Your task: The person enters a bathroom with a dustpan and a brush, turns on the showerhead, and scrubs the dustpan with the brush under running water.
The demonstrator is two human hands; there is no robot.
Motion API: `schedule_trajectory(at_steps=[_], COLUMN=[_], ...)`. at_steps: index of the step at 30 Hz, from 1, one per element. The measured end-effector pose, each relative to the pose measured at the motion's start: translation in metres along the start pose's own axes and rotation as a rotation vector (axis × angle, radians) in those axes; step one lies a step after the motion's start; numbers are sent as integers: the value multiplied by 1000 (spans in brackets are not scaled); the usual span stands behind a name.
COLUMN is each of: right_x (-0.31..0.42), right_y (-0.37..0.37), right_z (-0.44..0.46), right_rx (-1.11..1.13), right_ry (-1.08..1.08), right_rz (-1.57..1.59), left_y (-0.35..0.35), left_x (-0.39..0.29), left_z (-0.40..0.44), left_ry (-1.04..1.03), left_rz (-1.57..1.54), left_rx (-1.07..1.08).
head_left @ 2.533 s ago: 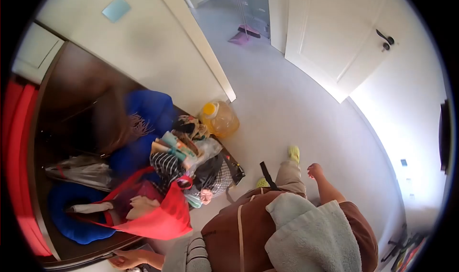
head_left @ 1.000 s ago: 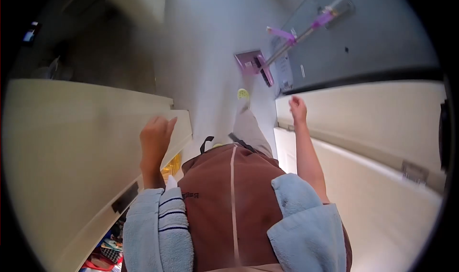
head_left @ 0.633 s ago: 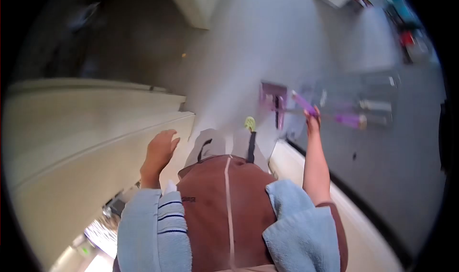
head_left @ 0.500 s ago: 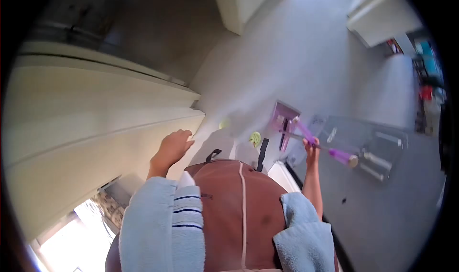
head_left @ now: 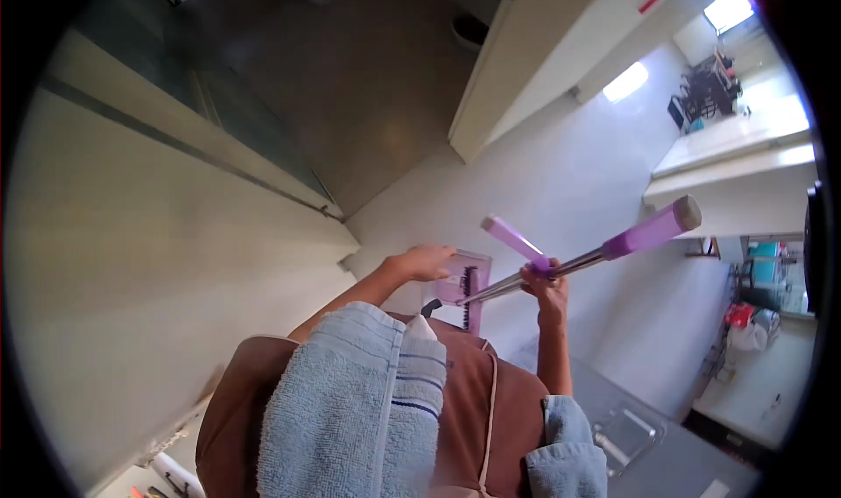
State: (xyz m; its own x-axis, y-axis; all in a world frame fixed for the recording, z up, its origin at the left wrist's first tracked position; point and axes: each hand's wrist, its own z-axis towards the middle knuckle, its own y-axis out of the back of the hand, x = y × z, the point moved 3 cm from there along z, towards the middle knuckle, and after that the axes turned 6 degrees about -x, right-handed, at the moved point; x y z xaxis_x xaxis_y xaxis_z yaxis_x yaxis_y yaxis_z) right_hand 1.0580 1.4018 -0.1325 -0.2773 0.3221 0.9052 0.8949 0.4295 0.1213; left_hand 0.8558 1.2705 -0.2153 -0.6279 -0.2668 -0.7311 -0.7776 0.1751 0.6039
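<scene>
Centre-right: right hand (head_left: 547, 293), fingers wrapped round poles (head_left: 579, 262); firm grip should stop splaying. Left hand (head_left: 425, 262), fingers loosely curled, seemingly empty, near dustpan (head_left: 448, 289).

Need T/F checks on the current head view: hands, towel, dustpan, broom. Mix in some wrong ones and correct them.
1. The right hand grips the metal poles. True.
2. The left hand clutches the towel. False: the towel drapes over the person's upper body, clear of the left hand's fingers.
3. The bristles are dark. True.
4. The dustpan is green. False: it is purple.
5. The long end grip is purple. True.
</scene>
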Motion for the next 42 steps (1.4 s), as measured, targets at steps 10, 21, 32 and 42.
schedule_trajectory(at_steps=[10, 21, 32, 42], right_x=[114, 225, 300, 382], right_y=[-204, -383, -523, -676], right_z=[115, 306, 417, 521], right_rx=[423, 852, 959, 1038], right_ry=[306, 507, 1058, 1019], right_rz=[-124, -63, -349, -916], left_y=[115, 382, 517, 674], left_x=[53, 144, 176, 296], left_z=[99, 160, 176, 207], left_ry=[-95, 18, 189, 155], left_rz=[-536, 4, -305, -305], left_rx=[-763, -1057, -1159, -951])
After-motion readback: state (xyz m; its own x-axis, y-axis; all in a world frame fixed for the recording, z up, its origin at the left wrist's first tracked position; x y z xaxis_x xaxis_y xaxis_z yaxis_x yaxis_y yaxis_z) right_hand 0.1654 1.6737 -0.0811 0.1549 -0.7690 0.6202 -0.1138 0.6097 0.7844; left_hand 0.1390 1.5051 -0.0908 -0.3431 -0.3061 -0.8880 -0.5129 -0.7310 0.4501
